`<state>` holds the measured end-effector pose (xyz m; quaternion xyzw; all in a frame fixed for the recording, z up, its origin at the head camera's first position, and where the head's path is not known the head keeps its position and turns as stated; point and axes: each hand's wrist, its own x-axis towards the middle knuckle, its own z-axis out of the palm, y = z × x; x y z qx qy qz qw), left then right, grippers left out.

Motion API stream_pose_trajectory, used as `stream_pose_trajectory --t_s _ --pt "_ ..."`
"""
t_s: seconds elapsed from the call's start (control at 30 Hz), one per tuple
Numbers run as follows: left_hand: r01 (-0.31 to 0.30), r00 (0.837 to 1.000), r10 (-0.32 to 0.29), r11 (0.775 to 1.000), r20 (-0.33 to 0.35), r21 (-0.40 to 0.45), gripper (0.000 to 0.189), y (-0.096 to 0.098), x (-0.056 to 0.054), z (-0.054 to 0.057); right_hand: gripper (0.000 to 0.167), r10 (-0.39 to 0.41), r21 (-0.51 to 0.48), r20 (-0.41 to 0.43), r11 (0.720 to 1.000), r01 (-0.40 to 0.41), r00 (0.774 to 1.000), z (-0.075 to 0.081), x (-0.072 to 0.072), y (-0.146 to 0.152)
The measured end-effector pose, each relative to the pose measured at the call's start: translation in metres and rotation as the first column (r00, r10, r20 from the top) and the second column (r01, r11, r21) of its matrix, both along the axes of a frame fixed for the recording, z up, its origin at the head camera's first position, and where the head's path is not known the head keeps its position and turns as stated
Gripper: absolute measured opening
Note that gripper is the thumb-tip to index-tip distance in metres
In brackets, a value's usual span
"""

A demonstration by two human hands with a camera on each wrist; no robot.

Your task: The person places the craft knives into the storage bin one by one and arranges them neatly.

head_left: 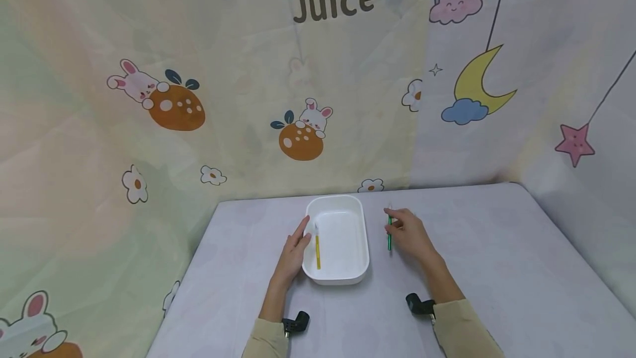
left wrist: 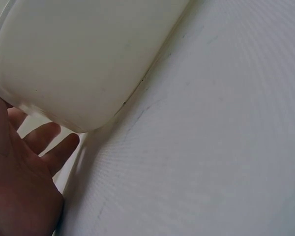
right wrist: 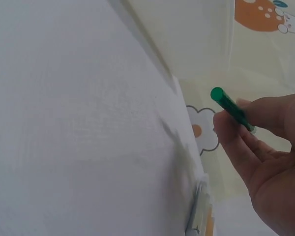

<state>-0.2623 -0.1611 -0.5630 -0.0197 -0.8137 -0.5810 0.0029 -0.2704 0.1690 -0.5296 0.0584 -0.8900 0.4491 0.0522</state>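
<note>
A white rectangular tray (head_left: 343, 276) stands on the table with a slim yellow pen (head_left: 318, 253) lying lengthwise along its left side. My left hand (head_left: 292, 256) holds the tray's left edge, thumb at the rim; in the left wrist view, slightly spread fingers (left wrist: 61, 152) show by the tray's outer wall. To the right of the tray, my right hand (head_left: 409, 236) pinches a slim green pen (head_left: 390, 239) between thumb and fingers. In the right wrist view the round green end of the pen (right wrist: 226, 103) points toward the camera, and its pale other end is mostly behind the fingers.
A pale cloth covers the table (head_left: 521, 269). Behind it hangs a printed curtain (head_left: 238, 70) with rabbits and flowers. Low in the right wrist view, a pale, clear-looking object (right wrist: 200, 211) with an orange part lies beyond the hand. Both wrists carry black cameras (head_left: 296, 322).
</note>
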Motion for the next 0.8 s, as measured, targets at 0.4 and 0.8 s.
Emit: stream_pose_trajectory --t_s 0.4,0.8 --pt "0.003 1.000 -0.003 1.000 -0.006 0.001 0.048 0.000 0.000 0.001 0.049 -0.005 -0.078 -0.053 0.997 0.001 0.999 0.005 0.004 -0.008" --pt "0.008 1.000 -0.008 1.000 -0.017 0.006 0.048 0.000 0.001 0.001 0.048 0.021 -0.139 -0.112 0.990 -0.036 0.994 0.014 0.008 -0.021"
